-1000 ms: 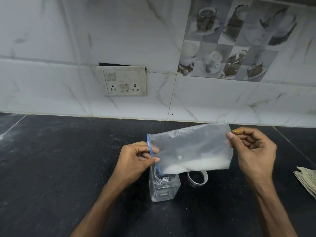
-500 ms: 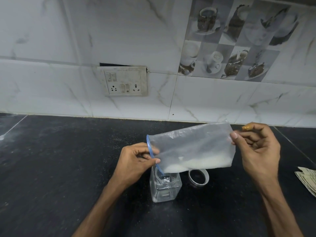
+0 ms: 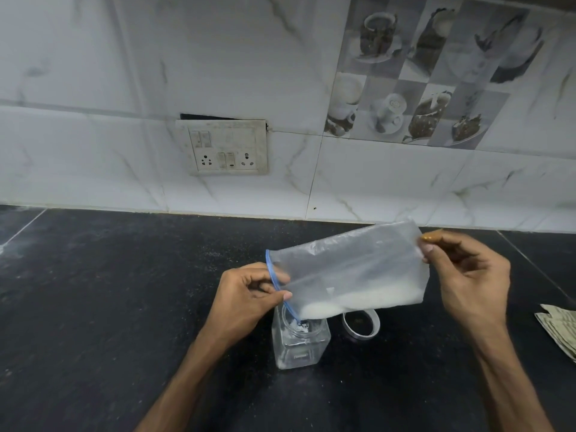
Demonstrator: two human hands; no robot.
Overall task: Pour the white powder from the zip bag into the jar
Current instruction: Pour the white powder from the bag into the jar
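A person tilts a clear zip bag over an open jar standing upright on a dark stone bench. The left hand pinches the bag's mouth at its blue zip strip, thumb and fingers closed on the plastic just above the jar's opening. The right hand pinches the bag's raised far corner between thumb and forefinger, the other fingers curled, so the bag slopes down toward the jar. White powder lies banked along the bag's lower edge and reaches the zip end, directly over the jar mouth; a small amount of white shows inside the jar's neck. A ring-shaped lid lies on the bench just to the right of the jar, partly behind the bag. Folded paper sits at the bench's right edge, well apart. A switch-and-socket plate is set in the marble-patterned tiled wall behind.
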